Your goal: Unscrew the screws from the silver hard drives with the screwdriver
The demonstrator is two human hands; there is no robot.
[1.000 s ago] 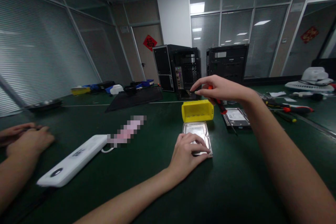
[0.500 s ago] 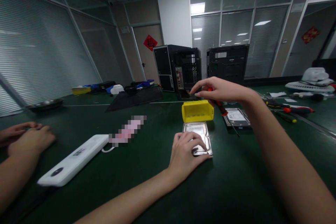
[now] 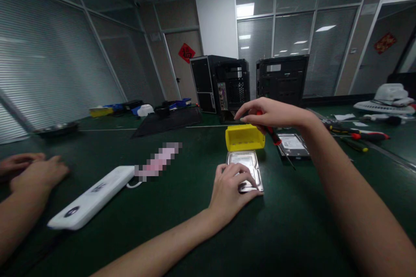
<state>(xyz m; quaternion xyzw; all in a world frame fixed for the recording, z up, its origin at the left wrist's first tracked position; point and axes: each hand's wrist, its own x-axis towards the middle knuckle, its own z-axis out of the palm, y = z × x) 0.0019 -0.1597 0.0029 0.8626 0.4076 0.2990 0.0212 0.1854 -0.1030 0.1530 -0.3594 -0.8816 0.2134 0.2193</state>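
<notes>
My left hand [image 3: 231, 185] is closed over a silver hard drive [image 3: 248, 160] lying flat on the green table, its fingers across the top and the thumb at the near edge. My right hand [image 3: 268, 114] hovers over a small yellow bin [image 3: 245, 140] just beyond the drive. Tucked in that hand is a red and black screwdriver [image 3: 276, 139], its shaft slanting down to the right. The right thumb and forefinger point left, nearly together; whether a small piece sits between them I cannot tell. Tiny parts show inside the bin.
Another hard drive [image 3: 294, 146] lies right of the bin. Pliers [image 3: 372, 134] and other tools are at the right. Computer cases [image 3: 232, 88] stand behind. A white power bank [image 3: 92, 197] lies left, near another person's hands [image 3: 39, 173]. A black mat [image 3: 169, 122] is further back.
Almost nothing differs. My right hand has sunk very slightly over the bin, the screwdriver with it, and my left hand stays on the hard drive.
</notes>
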